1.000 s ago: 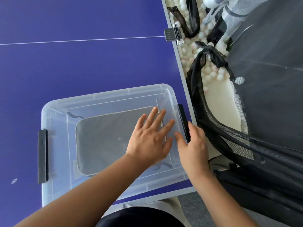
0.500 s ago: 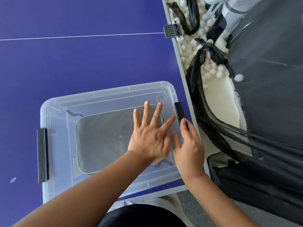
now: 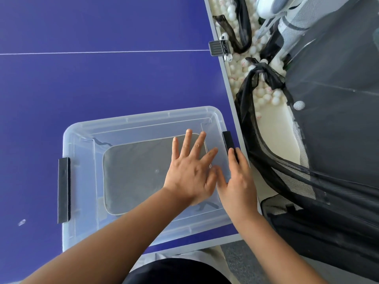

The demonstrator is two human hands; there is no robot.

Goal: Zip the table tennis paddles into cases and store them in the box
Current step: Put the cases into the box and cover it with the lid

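A blue bench is filling the left and centre of the frame, a thin white line crossing it near the top. Along its right edge, a black mesh net is hanging over a heap of white balls, and a small grey clamp is gripping the bench edge in the upper right. Nothing is lying between the hands and the box.

The clear box is sitting at the lower centre with its lid on, a black latch on its left side and another on its right. A grey case is showing through the lid, lying flat inside.

Compared with half a second ago, the left hand's fingers are spreading slightly wider on the lid, while the right hand is staying at the right latch.

The left hand is lying flat, fingers spread apart, pressing on the lid and gripping nothing. The right hand is resting flat with fingers together, fingertips touching the lower end of the right latch.
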